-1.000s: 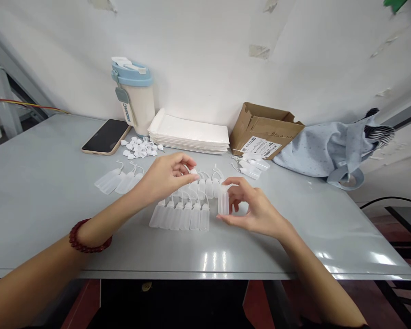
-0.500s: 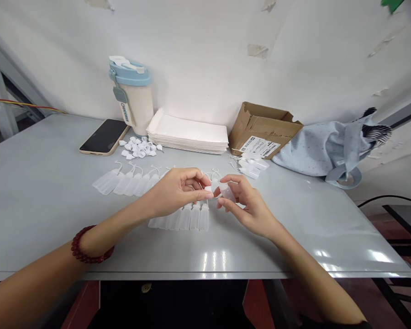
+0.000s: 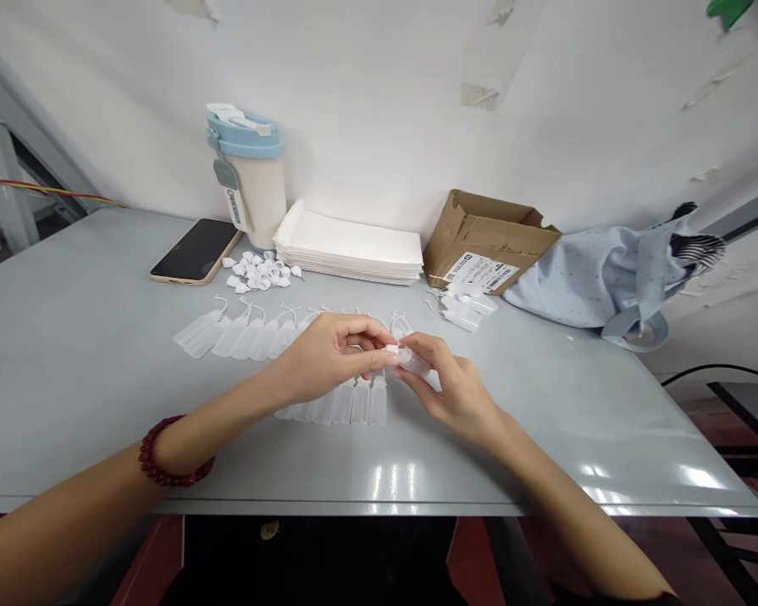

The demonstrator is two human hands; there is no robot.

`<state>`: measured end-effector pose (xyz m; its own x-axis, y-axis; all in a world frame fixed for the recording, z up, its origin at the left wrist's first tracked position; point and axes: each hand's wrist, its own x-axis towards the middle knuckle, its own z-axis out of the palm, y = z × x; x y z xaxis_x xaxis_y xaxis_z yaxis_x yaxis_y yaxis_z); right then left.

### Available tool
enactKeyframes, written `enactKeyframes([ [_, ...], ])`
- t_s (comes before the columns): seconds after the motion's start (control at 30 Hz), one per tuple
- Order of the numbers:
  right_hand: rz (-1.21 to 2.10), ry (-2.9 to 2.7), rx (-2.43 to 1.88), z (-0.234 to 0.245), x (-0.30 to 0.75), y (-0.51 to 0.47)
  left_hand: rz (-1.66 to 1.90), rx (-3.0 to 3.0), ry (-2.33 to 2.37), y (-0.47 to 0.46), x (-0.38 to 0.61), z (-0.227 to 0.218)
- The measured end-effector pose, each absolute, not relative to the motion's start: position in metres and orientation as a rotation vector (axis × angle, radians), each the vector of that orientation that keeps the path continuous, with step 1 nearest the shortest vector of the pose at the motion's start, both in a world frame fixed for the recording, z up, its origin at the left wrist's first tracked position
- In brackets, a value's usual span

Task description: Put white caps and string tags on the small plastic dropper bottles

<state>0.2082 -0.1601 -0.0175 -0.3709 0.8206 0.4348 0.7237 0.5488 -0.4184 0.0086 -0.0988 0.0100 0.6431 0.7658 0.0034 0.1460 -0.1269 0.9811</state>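
Between thumb and fingers, my left hand (image 3: pixel 338 353) pinches a small white cap (image 3: pixel 392 349). My right hand (image 3: pixel 451 383) grips a translucent plastic bottle (image 3: pixel 415 362), tilted with its neck toward the left. Cap and bottle neck meet, or nearly so; the fingers hide the exact contact. Below and behind my hands lies a front row of translucent bottles (image 3: pixel 360 402). A second row of bottles (image 3: pixel 227 335), with thin looped cords at their tops, runs behind my left hand and is partly covered by it.
Loose white caps (image 3: pixel 262 271) are heaped near a phone (image 3: pixel 195 250) and a tumbler (image 3: pixel 256 189). A stack of white envelopes (image 3: pixel 350 244) lies against the wall. Several corded bottles (image 3: pixel 464 307) rest before a cardboard box (image 3: pixel 489 244), with a blue cloth bag (image 3: pixel 581 278) at right.
My hands have come together: the bottle in my right hand and the cap in my left, apart before, now meet or almost meet. The view has shifted slightly.
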Motion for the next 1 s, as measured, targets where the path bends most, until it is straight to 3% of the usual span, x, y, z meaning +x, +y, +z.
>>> enactKeyframes([
  [0.37, -0.089, -2.329, -1.208, -0.0216, 0.2073, -0.1583, 0.671, 1.849, 0.782, -0.1048, 0.0109, 0.0083],
  [0.77, 0.197, -2.158, -1.294, -0.0233, 0.2052, -0.1601, 0.802, 1.843, 0.768, -0.1035, 0.0111, 0.0038],
  [1.0, 0.002, -2.176, -1.252, -0.0263, 0.2038, -0.1591, 0.639, 1.677, 0.782, -0.1020, 0.0101, 0.0068],
])
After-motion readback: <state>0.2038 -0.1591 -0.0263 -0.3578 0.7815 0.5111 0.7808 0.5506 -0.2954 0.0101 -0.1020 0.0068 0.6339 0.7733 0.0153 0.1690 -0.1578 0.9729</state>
